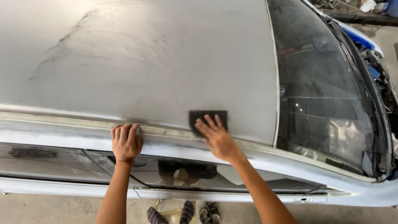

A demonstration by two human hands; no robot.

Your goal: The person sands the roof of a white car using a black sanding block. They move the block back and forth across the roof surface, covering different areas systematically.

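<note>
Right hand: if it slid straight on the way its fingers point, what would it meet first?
The right hand already presses the dark sanding sheet; beyond it, only bare sanded car roof shows, so the way looks free.

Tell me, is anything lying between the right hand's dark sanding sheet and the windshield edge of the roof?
Nothing visible does. The right hand presses the dark rectangular sanding sheet flat on the dull grey car roof, and bare panel runs to the pale windshield seam.

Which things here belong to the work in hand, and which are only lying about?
In use:
right hand pressing the dark sanding sheet
left hand gripping the roof edge
dull grey car roof

Lying about:
sandals on the floor
white container beyond the windshield
</note>
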